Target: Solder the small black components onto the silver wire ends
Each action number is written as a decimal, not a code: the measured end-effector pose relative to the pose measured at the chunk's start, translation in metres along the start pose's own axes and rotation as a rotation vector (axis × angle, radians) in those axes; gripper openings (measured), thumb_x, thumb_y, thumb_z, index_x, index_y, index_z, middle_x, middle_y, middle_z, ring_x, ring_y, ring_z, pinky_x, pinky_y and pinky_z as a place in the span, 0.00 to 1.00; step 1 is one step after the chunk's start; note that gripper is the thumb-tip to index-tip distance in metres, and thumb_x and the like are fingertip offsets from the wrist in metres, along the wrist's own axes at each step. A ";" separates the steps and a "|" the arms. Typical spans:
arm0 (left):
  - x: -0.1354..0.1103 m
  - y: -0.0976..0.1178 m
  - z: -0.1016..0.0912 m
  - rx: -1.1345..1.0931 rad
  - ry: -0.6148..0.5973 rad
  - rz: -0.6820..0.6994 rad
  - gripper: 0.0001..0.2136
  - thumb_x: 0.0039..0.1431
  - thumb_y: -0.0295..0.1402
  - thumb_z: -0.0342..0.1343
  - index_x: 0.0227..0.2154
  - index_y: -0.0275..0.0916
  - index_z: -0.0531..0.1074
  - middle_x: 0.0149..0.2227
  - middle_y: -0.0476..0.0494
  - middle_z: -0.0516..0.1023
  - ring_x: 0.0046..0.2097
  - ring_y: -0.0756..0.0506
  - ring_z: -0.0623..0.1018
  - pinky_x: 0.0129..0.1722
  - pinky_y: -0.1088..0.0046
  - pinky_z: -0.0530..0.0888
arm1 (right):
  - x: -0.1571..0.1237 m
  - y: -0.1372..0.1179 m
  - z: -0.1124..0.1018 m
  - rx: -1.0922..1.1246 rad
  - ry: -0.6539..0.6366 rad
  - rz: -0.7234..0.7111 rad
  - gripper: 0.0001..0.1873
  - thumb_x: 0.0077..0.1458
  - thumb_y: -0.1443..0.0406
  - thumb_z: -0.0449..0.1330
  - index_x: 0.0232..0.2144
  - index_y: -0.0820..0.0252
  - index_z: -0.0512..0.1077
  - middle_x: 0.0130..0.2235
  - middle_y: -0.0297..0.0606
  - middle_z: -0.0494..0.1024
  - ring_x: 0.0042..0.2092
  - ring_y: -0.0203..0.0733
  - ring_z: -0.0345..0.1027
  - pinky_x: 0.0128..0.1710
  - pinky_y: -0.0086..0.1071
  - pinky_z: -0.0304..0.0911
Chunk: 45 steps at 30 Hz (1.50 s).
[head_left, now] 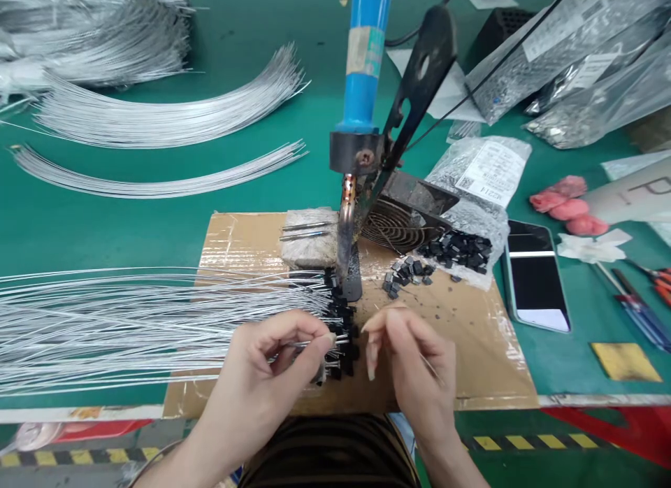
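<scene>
- Left hand (283,366) and right hand (419,355): bare, slender fingers, longish nails
- Forearms (193,449): bare
- Below the cardboard (472,348): dark garment (328,453), faint brownish stripes

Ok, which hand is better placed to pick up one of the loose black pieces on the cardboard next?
Likely the right hand: it is nearer the loose black pieces, though it seems to hold something thin. The left hand is farther off and pinches wire ends.

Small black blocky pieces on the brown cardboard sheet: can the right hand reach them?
Likely yes: the right hand is near the pieces, with mostly bare cardboard between; a thin pale strand against that hand may hinder.
</scene>
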<state>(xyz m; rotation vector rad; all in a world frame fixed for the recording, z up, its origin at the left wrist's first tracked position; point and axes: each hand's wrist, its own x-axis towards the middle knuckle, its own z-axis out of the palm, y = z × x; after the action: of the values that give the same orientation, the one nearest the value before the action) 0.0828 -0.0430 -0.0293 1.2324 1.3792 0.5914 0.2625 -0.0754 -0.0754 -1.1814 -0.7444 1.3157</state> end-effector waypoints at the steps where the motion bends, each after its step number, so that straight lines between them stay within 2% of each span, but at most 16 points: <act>1: -0.001 0.001 0.000 -0.009 0.023 -0.014 0.10 0.64 0.39 0.62 0.30 0.41 0.80 0.23 0.50 0.73 0.25 0.50 0.67 0.25 0.72 0.59 | 0.000 0.001 -0.001 0.065 -0.013 0.019 0.23 0.73 0.52 0.55 0.37 0.56 0.84 0.31 0.34 0.75 0.27 0.34 0.71 0.25 0.27 0.68; 3: -0.001 0.003 0.002 -0.016 0.055 -0.031 0.09 0.62 0.39 0.63 0.29 0.41 0.81 0.24 0.50 0.74 0.26 0.50 0.68 0.27 0.72 0.60 | 0.000 0.002 -0.003 0.137 -0.059 0.040 0.33 0.75 0.47 0.46 0.39 0.58 0.86 0.32 0.39 0.77 0.29 0.38 0.74 0.26 0.30 0.72; 4: -0.002 0.003 0.002 -0.014 0.061 -0.030 0.09 0.62 0.39 0.63 0.29 0.41 0.81 0.24 0.49 0.74 0.26 0.50 0.69 0.27 0.72 0.60 | 0.000 0.003 -0.003 0.139 -0.066 0.047 0.35 0.75 0.47 0.45 0.38 0.58 0.86 0.32 0.40 0.78 0.29 0.38 0.74 0.27 0.30 0.73; 6: -0.001 0.003 0.003 -0.008 0.062 -0.021 0.10 0.63 0.39 0.63 0.28 0.41 0.81 0.23 0.50 0.74 0.26 0.50 0.68 0.27 0.72 0.59 | -0.001 0.004 -0.001 0.101 -0.055 0.060 0.29 0.75 0.50 0.51 0.37 0.57 0.87 0.31 0.38 0.78 0.28 0.36 0.73 0.26 0.27 0.72; 8: -0.001 0.000 0.003 0.002 0.053 0.001 0.10 0.64 0.39 0.62 0.29 0.41 0.80 0.23 0.50 0.72 0.25 0.50 0.66 0.26 0.72 0.58 | -0.002 0.003 0.002 0.059 -0.060 0.062 0.18 0.72 0.55 0.59 0.39 0.55 0.87 0.31 0.36 0.78 0.27 0.32 0.73 0.25 0.24 0.71; 11: 0.001 -0.006 0.001 0.017 0.028 0.055 0.10 0.65 0.39 0.62 0.30 0.41 0.81 0.22 0.51 0.72 0.24 0.51 0.64 0.24 0.72 0.56 | -0.003 0.002 0.008 0.065 -0.125 0.070 0.10 0.68 0.60 0.65 0.42 0.51 0.87 0.32 0.34 0.77 0.27 0.30 0.72 0.24 0.22 0.73; 16: 0.002 -0.009 -0.001 0.024 0.041 0.120 0.07 0.66 0.36 0.62 0.33 0.42 0.82 0.25 0.50 0.78 0.25 0.50 0.69 0.24 0.73 0.60 | -0.005 0.007 0.012 0.183 -0.136 0.131 0.09 0.67 0.60 0.67 0.45 0.50 0.87 0.30 0.33 0.78 0.25 0.29 0.72 0.22 0.21 0.72; 22: 0.001 -0.002 -0.001 0.026 0.051 0.113 0.08 0.66 0.35 0.62 0.31 0.42 0.82 0.25 0.51 0.77 0.25 0.51 0.69 0.24 0.73 0.60 | -0.006 0.006 0.013 0.231 -0.136 0.154 0.07 0.65 0.61 0.69 0.44 0.50 0.87 0.29 0.32 0.79 0.24 0.28 0.72 0.22 0.20 0.72; 33: -0.001 -0.009 0.004 0.097 0.076 0.116 0.11 0.68 0.39 0.60 0.30 0.42 0.78 0.23 0.52 0.71 0.24 0.50 0.65 0.24 0.73 0.59 | -0.004 0.004 0.017 0.283 -0.115 0.219 0.04 0.61 0.61 0.72 0.38 0.53 0.88 0.25 0.31 0.78 0.21 0.29 0.70 0.20 0.20 0.70; 39: -0.004 -0.012 0.006 0.122 0.093 0.142 0.10 0.68 0.37 0.59 0.31 0.42 0.78 0.24 0.51 0.73 0.26 0.49 0.68 0.25 0.73 0.62 | -0.004 0.001 0.018 0.300 -0.077 0.286 0.06 0.58 0.60 0.73 0.34 0.56 0.87 0.24 0.31 0.78 0.20 0.28 0.69 0.18 0.19 0.68; 45: -0.005 0.000 0.010 0.128 0.132 0.162 0.10 0.66 0.35 0.60 0.28 0.42 0.78 0.23 0.52 0.72 0.24 0.50 0.66 0.25 0.73 0.63 | -0.002 0.002 0.015 0.382 -0.106 0.331 0.07 0.56 0.60 0.75 0.31 0.58 0.87 0.23 0.32 0.79 0.18 0.27 0.67 0.16 0.18 0.66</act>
<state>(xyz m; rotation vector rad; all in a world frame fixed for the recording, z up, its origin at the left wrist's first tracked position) 0.0908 -0.0499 -0.0297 1.4388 1.4540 0.7169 0.2473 -0.0741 -0.0723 -0.9537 -0.3533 1.7182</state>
